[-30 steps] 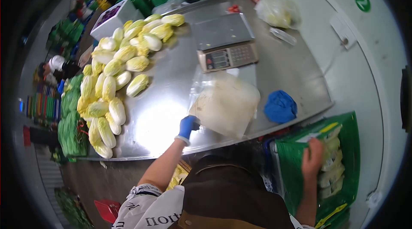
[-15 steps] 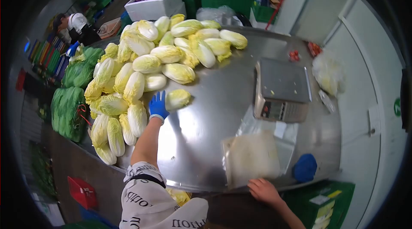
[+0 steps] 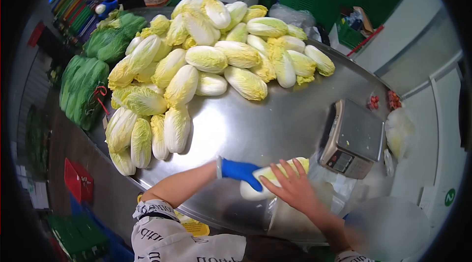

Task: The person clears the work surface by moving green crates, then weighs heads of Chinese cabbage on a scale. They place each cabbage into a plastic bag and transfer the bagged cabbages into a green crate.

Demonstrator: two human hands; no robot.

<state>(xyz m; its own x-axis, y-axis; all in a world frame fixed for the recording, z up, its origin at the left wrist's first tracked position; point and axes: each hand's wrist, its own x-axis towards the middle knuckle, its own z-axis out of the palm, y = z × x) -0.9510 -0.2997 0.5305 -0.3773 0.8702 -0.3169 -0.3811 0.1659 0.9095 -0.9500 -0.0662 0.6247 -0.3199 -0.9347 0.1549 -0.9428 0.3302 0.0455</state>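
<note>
A napa cabbage [image 3: 253, 192] is being held at the 6 o'clock edge of the steel table [image 3: 255, 124]. It is being clasped from its 9 o'clock side by the blue-gloved left hand [image 3: 241, 170], with the fingers curled round it. The bare right hand [image 3: 294, 189] is being pressed flat on its top, fingers spread and not closed round it. A scale [image 3: 351, 139] is being seen at the cabbage's 2 o'clock, just beside it. A heap of cabbages [image 3: 206, 60] is being seen at 11 o'clock, well apart. A clear plastic bag [image 3: 287, 218] is being touched at 5 o'clock.
</note>
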